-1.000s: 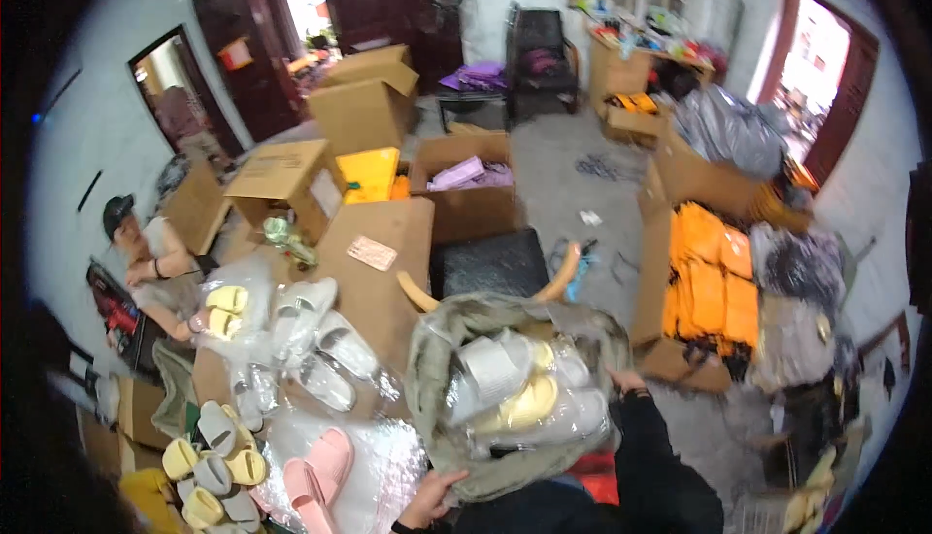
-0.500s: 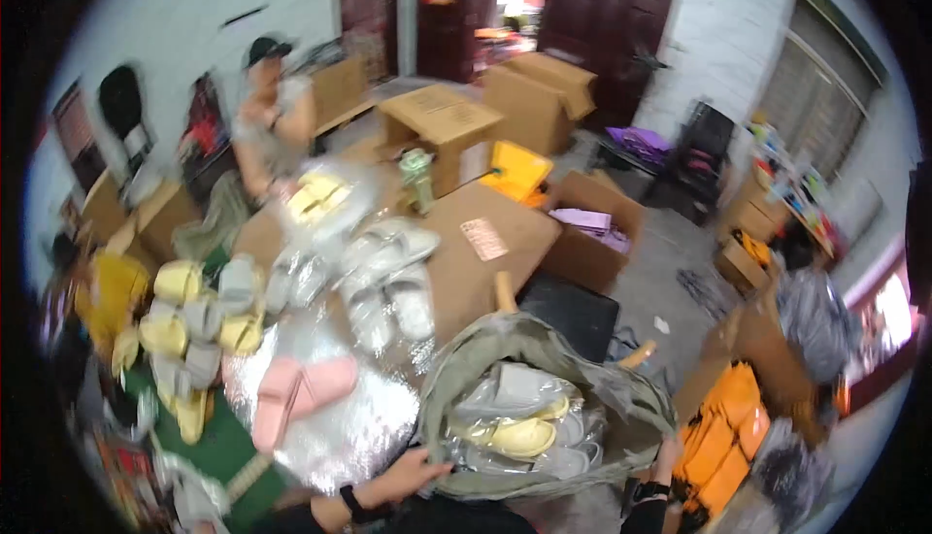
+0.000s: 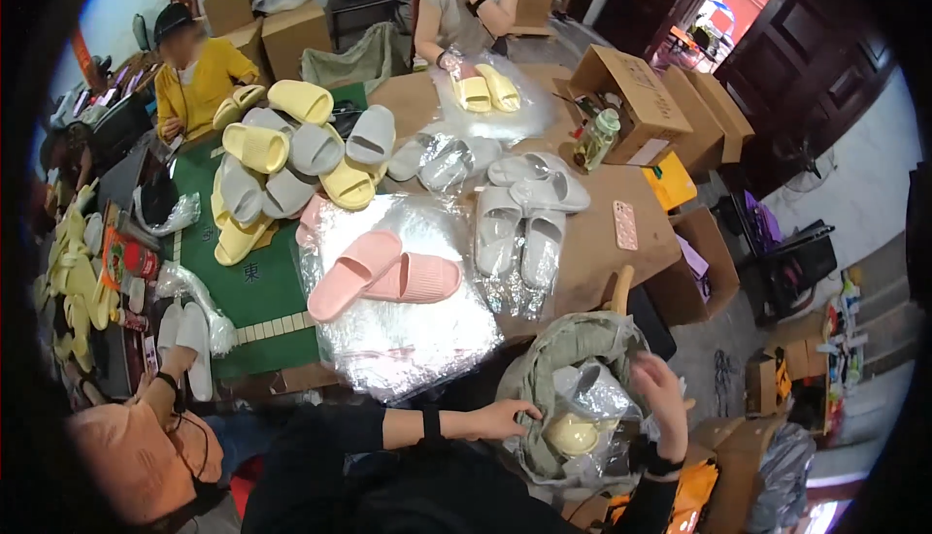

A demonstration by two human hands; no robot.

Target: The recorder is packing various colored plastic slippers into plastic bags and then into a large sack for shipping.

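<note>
A grey-green woven sack (image 3: 525, 435) stands beside the table with its mouth gaping. Inside lie slippers in clear plastic bags, among them a pale yellow slipper (image 3: 573, 434) and grey ones partly hidden by film. My left hand (image 3: 503, 419) has its fingers curled over the sack's left rim. At the sack's right side, my right hand (image 3: 662, 393) is raised near the rim; blur hides whether its fingers grip. A pair of pink slippers (image 3: 417, 278) rests on a stack of clear plastic bags (image 3: 417, 345) on the table. To their right are bagged grey slippers (image 3: 500, 233).
Yellow and grey slippers (image 3: 316, 149) are piled on the green mat (image 3: 228, 286). Across the table, a person handles bagged yellow slippers (image 3: 485, 87); two others sit at left. A bottle (image 3: 596, 139), phone (image 3: 624, 225) and cardboard box (image 3: 631, 102) are at right. A chair (image 3: 621, 291) stands behind the sack.
The view has swung, putting the table more central and the sack lower right. My right hand has risen at the sack's right side; my left hand stays on its rim. The sack's mouth looks narrower.
</note>
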